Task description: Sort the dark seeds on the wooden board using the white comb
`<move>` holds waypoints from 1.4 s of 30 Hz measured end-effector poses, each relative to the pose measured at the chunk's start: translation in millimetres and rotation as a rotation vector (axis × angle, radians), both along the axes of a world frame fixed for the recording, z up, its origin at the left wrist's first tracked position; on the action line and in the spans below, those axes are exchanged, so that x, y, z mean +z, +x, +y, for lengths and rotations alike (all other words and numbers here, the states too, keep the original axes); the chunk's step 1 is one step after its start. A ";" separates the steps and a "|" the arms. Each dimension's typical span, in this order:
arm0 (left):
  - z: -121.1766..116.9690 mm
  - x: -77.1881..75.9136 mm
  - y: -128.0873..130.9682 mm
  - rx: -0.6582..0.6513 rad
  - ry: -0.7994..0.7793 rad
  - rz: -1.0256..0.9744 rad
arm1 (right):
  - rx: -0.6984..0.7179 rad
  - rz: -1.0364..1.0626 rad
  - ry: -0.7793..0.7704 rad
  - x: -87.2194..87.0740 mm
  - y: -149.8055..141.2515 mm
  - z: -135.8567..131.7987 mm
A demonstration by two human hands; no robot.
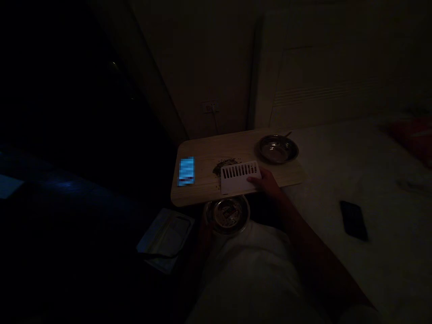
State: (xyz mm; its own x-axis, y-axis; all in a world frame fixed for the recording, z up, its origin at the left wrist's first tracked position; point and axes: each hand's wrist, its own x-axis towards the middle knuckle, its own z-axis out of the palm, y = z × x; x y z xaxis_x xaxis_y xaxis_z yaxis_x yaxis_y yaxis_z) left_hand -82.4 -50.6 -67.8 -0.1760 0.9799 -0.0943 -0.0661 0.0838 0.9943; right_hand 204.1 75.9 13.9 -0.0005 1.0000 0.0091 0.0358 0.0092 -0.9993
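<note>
Head view, very dim: the right hand [268, 183] is closed on the right end of a white slotted panel [239, 183], its thumb lying across the near face, and the panel is held tilted over the front edge of a pale wooden tabletop [202, 146], slots toward the back. Just behind the panel, near the middle of the tabletop, lies a scattered pile of small dark bits [221, 166]. The left hand [206, 229], deep in shadow, is at the left side of a metal bowl [247, 216] just in front of the tabletop's front edge; I cannot tell whether its fingers grip the rim. Dark bits lie in this bowl as well. At the back right corner of the tabletop stands a second metal bowl [276, 155], with a thin handle [288, 134] showing at its far rim. Near the tabletop's left end is a glowing bluish rectangle [186, 171], blurred out. Left of and below the tabletop sits a pale boxy object [165, 238], too dark to identify. Behind the tabletop is a wall outlet [209, 107] with a cord. To its right, on a pale bed [388, 189], are a dark phone [353, 220] and, farther off, something red [413, 137].
</note>
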 end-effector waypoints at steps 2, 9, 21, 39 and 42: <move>-0.3 0.3 0.0 -0.013 0.000 -0.011 | 0.019 -0.005 -0.011 0.3 0.6 0.0; -4.3 5.6 2.1 0.002 -0.047 -0.039 | -0.043 0.067 0.049 -5.6 0.8 1.4; -2.8 0.5 1.3 -0.006 -0.013 -0.048 | -0.053 0.179 0.075 -11.5 3.2 4.0; -2.9 3.5 5.4 0.006 -0.011 -0.048 | 0.112 0.016 0.135 -6.2 -6.2 4.5; -2.9 4.2 4.8 0.018 -0.015 -0.066 | 0.109 -0.012 0.141 -5.0 -8.0 3.6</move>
State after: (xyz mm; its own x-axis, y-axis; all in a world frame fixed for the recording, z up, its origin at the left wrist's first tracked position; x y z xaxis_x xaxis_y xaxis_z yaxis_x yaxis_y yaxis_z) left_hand -77.7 -53.5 -63.6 -0.1866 0.9749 -0.1214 -0.1334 0.0973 0.9863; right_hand 196.1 79.4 8.9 -0.1096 0.9828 0.1489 0.0390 0.1540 -0.9873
